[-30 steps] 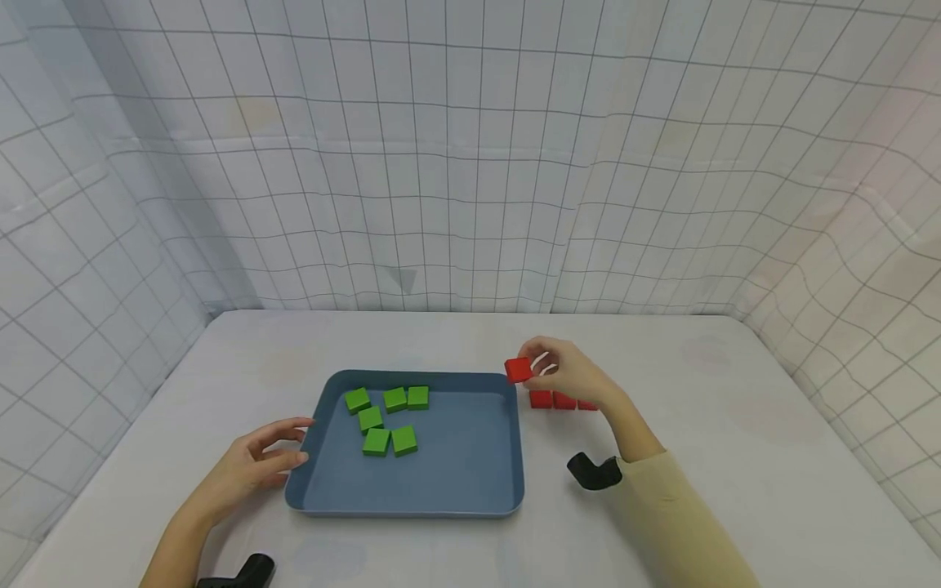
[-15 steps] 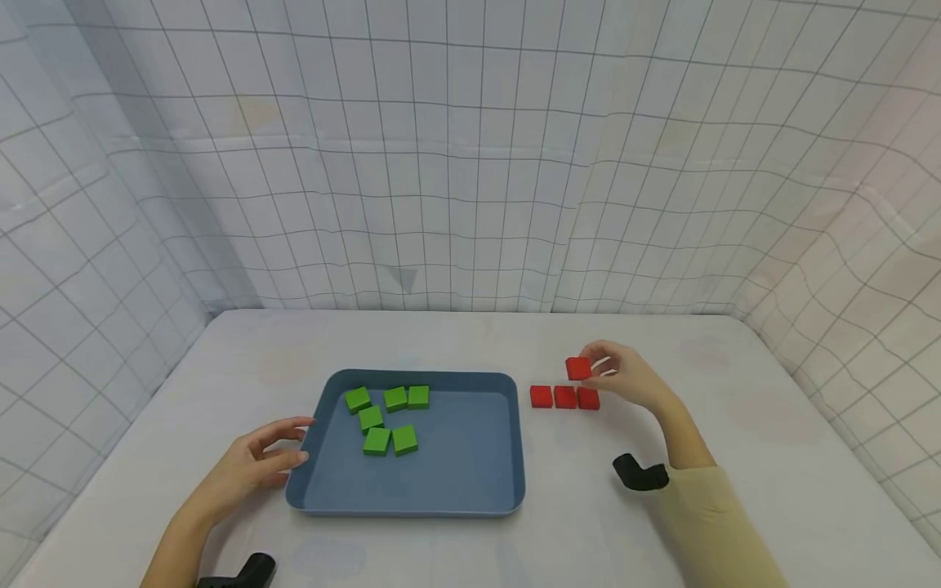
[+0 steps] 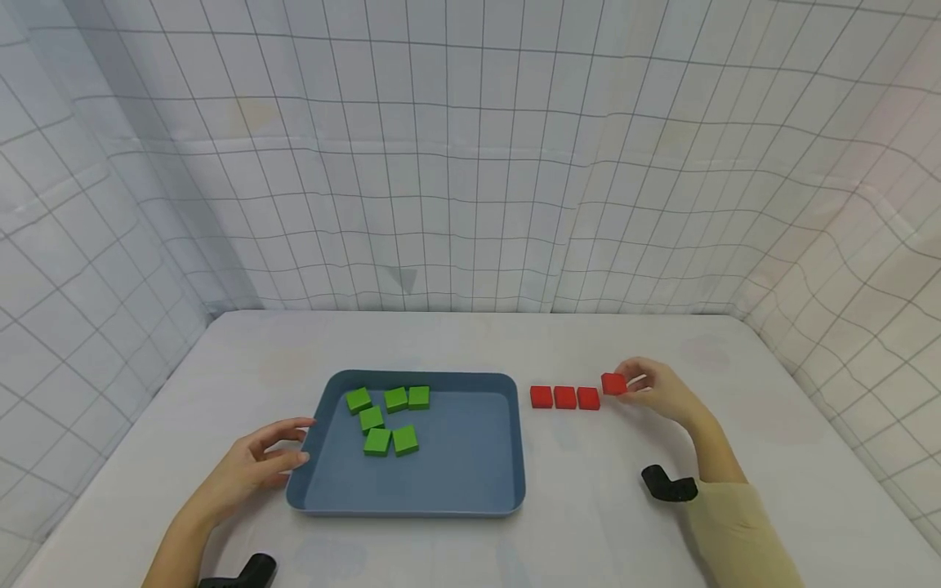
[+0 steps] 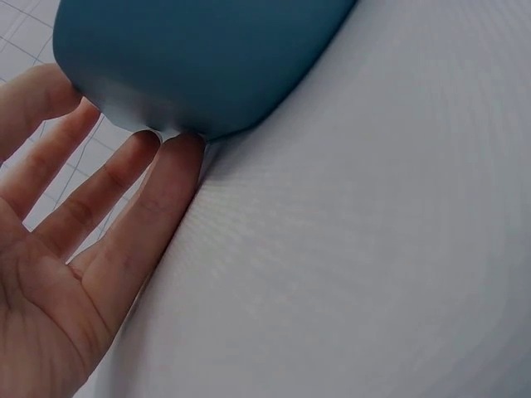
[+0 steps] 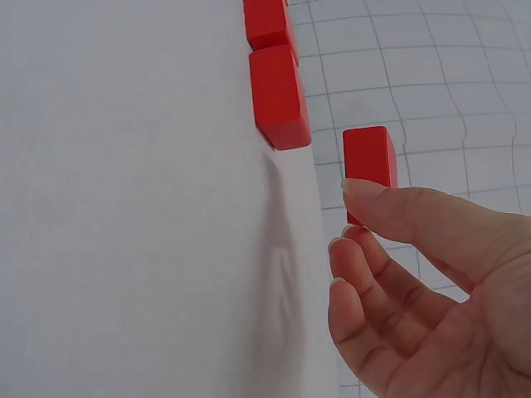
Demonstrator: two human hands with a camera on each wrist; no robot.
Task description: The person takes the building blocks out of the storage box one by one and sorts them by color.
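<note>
At the far left, the left hand (image 3: pixel 250 469) reaches in with its fingers spread, the tips meeting the outer left wall of a blue tray (image 3: pixel 463 469); the left wrist view shows them extended against that wall. A black device (image 3: pixel 253 570) sits by the left wrist at the lower edge. The tray lies flat on a white tabletop (image 3: pixel 573 531) and holds 6 green blocks (image 3: pixel 405 441), gathered toward its left and far part: 1 near the far left corner, 1 just in front of it, 2 side by side toward the far wall, and 2 side by side around mid-depth. Just past the tray's right wall, near its far corner, 3 red blocks (image 3: pixel 565 398) stand in a straight row with slim gaps. Right of that row, and apart from it, 1 more red block (image 3: pixel 613 384) is held clear of the tabletop, pinched by the right hand (image 3: pixel 665 398) between thumb and fingers; the right wrist view shows its other fingers curled below. A 2nd black device (image 3: pixel 669 484) juts beside the right wrist, next to a pale yellow sleeve (image 3: pixel 742 535).
</note>
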